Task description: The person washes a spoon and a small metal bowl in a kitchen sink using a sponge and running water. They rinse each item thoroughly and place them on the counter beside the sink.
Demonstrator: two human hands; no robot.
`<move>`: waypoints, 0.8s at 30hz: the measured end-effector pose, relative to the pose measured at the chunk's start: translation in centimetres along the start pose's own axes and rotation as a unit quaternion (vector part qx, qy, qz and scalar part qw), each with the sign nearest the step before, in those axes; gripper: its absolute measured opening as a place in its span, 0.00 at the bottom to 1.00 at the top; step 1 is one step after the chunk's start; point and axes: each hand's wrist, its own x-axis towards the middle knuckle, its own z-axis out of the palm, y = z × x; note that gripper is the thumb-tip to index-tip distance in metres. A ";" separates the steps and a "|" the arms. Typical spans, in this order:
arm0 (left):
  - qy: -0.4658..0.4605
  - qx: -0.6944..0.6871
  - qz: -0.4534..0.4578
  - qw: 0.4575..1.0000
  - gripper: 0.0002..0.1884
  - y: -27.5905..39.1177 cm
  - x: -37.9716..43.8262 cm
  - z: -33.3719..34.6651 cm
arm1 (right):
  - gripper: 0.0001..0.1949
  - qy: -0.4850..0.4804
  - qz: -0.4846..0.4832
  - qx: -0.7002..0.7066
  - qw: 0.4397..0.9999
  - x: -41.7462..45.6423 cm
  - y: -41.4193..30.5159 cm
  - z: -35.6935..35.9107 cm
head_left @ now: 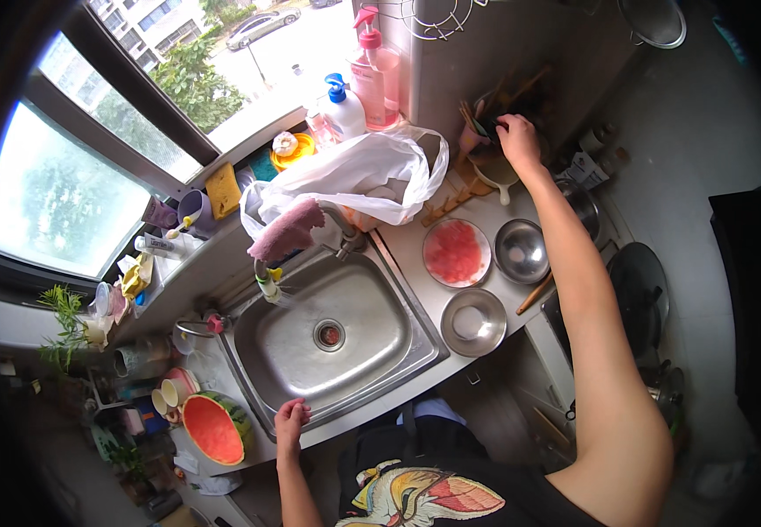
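Observation:
My right hand point(520, 139) reaches to the back of the counter, at a utensil holder point(472, 137) with chopsticks and dark utensils; whether its fingers grip one is hidden. Loosely curled and holding nothing visible, my left hand point(292, 420) hovers by the front rim of the stainless steel sink point(367, 336). Water sprays from the faucet point(268, 288), whose neck is wrapped in a pink cloth point(286, 232). Left of the sink rests a cut watermelon point(214, 429), red flesh showing. Right of the sink, a plate holds red watermelon flesh point(457, 253) beside two steel bowls point(474, 323) point(521, 251).
A white plastic bag point(354, 178) lies behind the faucet. Pump bottles point(377, 79) and a yellow sponge point(223, 191) line the window sill. A wooden handle point(534, 294) lies below my right forearm, near a dark pan lid point(640, 300). Cups point(171, 393) stand behind the watermelon.

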 end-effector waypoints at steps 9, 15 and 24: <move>-0.013 0.016 0.012 1.000 0.11 -0.6 0.0 -0.3 | 0.10 0.042 0.110 0.099 0.988 -1.6 3.8 -2.1; -0.019 0.022 0.018 0.999 0.11 -0.5 0.8 -0.3 | 0.08 0.008 0.231 0.219 0.948 -10.3 3.2 -6.9; -0.026 0.006 0.004 1.000 0.11 -0.3 0.7 -0.5 | 0.23 -0.324 0.297 -0.100 0.892 -34.3 -1.3 -10.4</move>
